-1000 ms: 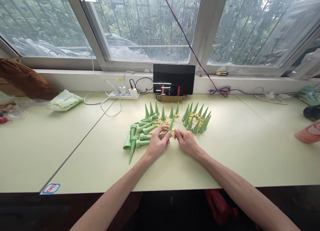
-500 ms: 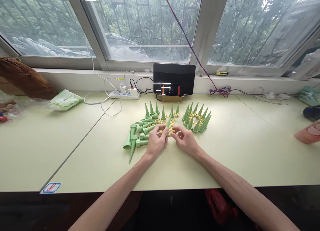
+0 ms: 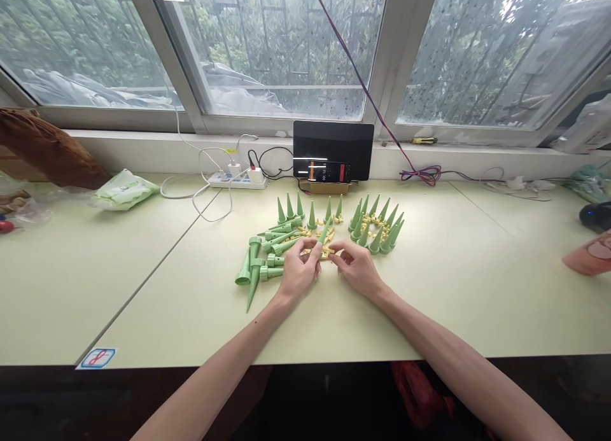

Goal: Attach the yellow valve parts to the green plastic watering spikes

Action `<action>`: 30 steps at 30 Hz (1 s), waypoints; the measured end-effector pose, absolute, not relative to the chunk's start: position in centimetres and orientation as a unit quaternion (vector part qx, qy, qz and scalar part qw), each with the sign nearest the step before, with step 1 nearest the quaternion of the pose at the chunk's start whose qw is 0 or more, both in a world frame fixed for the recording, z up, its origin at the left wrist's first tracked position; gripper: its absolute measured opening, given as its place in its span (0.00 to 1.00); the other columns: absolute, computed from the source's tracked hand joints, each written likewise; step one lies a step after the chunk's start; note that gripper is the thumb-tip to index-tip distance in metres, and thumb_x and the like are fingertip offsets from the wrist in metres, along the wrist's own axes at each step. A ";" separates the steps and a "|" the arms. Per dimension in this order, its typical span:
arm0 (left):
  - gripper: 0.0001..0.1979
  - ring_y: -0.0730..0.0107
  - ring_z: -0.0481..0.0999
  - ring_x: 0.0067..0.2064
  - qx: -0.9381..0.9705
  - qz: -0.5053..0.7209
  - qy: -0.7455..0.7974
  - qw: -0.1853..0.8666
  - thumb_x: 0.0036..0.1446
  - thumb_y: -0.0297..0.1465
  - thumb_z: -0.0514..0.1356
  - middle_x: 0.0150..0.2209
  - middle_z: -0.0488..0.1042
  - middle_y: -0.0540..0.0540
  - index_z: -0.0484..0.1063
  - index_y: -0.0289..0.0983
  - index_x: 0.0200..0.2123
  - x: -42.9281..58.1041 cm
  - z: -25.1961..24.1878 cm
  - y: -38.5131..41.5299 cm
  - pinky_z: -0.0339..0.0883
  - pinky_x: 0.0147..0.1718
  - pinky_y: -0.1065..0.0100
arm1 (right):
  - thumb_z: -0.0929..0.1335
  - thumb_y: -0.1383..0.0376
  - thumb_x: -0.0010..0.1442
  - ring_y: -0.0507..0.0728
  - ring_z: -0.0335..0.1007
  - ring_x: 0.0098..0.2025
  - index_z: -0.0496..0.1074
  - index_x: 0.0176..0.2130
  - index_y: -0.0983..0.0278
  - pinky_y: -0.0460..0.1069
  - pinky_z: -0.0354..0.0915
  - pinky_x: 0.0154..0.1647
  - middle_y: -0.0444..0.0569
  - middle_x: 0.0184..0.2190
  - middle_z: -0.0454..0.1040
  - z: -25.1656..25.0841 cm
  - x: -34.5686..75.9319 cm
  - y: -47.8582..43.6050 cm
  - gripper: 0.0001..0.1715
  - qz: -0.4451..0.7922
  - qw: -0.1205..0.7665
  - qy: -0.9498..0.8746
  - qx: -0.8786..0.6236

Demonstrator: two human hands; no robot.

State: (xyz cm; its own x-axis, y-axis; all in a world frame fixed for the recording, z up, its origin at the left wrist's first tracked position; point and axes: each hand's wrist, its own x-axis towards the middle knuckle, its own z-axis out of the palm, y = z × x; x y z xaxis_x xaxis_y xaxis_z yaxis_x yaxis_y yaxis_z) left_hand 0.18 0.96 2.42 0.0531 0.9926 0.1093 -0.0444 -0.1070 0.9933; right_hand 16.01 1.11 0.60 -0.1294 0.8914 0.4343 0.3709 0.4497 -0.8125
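Between the thumb and fingers of my left hand [image 3: 300, 274] is a green plastic watering spike [image 3: 324, 231], its tip pointing up and away. Beside it, my right hand [image 3: 357, 269] pinches a small yellow valve piece [image 3: 331, 251] close to the spike; whether the two parts touch is not clear. Loose yellow pieces [image 3: 329, 235] lie just beyond my fingers. To the left, several green spikes [image 3: 281, 245] lie on their sides. At the right, several spikes [image 3: 375, 242] stand tip up around more yellow pieces [image 3: 377, 225].
A tablet [image 3: 334, 142] with a phone [image 3: 329, 172] before it stands by the window. A white power strip [image 3: 243, 181] with cables lies at the back left. A green-white packet [image 3: 125, 191] rests further left, and a pinkish object [image 3: 589, 255] at the far right.
Both hands stay almost in place over the table. The fingers of my right hand shift slightly at the yellow piece, while the spike remains in my left hand.
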 end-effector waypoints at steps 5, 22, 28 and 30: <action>0.19 0.81 0.67 0.19 0.533 0.519 0.436 0.507 0.56 0.45 0.64 0.37 0.70 0.48 0.68 0.36 0.40 0.1 2.0 1.1 0.61 0.13 0.74 | 0.68 0.63 0.61 0.54 0.70 0.25 0.76 0.37 0.63 0.47 0.64 0.24 0.48 0.27 0.76 0.4 16.1 1.1 0.07 0.265 0.486 -0.696 -0.457; 0.19 0.80 0.68 0.20 0.536 0.510 0.430 0.517 0.55 0.44 0.65 0.37 0.72 0.47 0.68 0.36 0.41 -0.1 1.8 1.1 0.62 0.14 0.75 | 0.70 0.59 0.60 0.54 0.67 0.23 0.75 0.33 0.63 0.48 0.62 0.21 0.47 0.25 0.75 0.0 16.1 1.2 0.10 0.290 0.489 -0.680 -0.463; 0.19 0.80 0.68 0.20 0.540 0.508 0.435 0.512 0.55 0.44 0.65 0.36 0.71 0.48 0.68 0.36 0.40 -0.1 2.1 1.0 0.62 0.14 0.74 | 0.69 0.60 0.60 0.52 0.66 0.22 0.75 0.33 0.64 0.47 0.61 0.21 0.49 0.29 0.77 -0.2 16.0 1.3 0.09 0.294 0.491 -0.679 -0.460; 0.19 0.80 0.68 0.19 0.542 0.508 0.435 0.509 0.55 0.45 0.65 0.36 0.71 0.48 0.68 0.36 0.39 -0.1 2.2 1.0 0.63 0.14 0.74 | 0.69 0.60 0.60 0.52 0.65 0.22 0.75 0.34 0.64 0.47 0.61 0.21 0.49 0.30 0.77 -0.2 16.0 1.3 0.09 0.292 0.490 -0.681 -0.460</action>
